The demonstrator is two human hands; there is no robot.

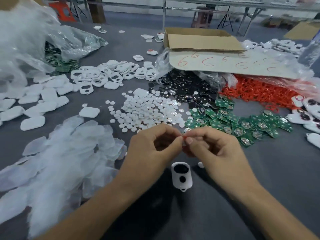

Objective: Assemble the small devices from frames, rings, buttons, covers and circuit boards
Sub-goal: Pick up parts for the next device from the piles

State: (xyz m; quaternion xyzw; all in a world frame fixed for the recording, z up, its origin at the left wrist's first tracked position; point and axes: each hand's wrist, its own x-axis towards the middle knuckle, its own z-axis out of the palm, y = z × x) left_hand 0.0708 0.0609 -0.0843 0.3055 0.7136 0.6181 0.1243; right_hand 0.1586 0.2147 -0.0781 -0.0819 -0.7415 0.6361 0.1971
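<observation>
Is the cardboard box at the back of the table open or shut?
Open: the cardboard box has its top flaps folded outward and its inner wall shows. What it holds is hidden from this angle.

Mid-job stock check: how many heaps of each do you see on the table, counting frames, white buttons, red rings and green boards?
Frame heaps: 1
White button heaps: 1
Red ring heaps: 1
Green board heaps: 2, the second at far left
Total: 5
</observation>
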